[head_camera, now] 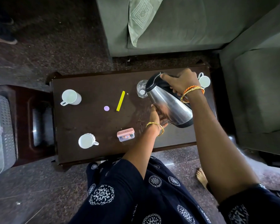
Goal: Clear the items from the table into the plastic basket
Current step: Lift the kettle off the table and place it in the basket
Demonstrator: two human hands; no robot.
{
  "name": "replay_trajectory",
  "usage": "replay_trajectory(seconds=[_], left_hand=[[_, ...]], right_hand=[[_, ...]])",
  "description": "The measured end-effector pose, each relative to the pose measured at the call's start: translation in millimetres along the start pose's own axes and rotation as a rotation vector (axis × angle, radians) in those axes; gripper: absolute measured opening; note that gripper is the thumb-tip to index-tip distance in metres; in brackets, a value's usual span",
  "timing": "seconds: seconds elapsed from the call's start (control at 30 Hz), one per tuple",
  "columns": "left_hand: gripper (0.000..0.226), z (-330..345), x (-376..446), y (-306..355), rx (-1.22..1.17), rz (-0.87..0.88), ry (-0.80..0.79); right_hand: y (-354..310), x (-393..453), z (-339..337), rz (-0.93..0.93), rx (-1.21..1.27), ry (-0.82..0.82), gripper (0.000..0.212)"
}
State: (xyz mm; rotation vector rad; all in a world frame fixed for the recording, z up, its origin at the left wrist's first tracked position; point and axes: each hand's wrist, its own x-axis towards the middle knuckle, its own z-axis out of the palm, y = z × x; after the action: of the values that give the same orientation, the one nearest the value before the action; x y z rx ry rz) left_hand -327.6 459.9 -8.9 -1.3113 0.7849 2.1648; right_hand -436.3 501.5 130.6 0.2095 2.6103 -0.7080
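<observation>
Kettle (pixel 170 105), stainless steel with a black handle, hangs tilted above the desk (pixel 90 126) at 3 o'clock, probably carried two-handed because its body is bulky and may hold liquid. The right hand (pixel 179 83) grips the handle with curled fingers; the left hand (pixel 157 117) presses flat, fingers extended, against the lower body as support. The plastic basket (pixel 2 133) sits at 9 o'clock, well apart from the kettle, beyond the desk edge.

Steel kettle (pixel 170 107) tilted above table (pixel 87 123) — cups, box scattered
</observation>
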Motion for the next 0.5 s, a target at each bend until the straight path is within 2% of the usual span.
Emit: replay_trajectory(seconds=[0.2, 0.5], left_hand=[[0.058, 3.8, -9.5, 1.0, 0.003, -0.006, -0.004], [0.055, 7.2, -13.2, -4.3, 0.026, -0.004, -0.018]], right_hand=[[-9.7, -4.3, -7.1, -0.014, -0.022, -0.003, 0.055], [-17.0, -7.7, -11.6, 0.012, -0.079, 0.023, 0.061]])
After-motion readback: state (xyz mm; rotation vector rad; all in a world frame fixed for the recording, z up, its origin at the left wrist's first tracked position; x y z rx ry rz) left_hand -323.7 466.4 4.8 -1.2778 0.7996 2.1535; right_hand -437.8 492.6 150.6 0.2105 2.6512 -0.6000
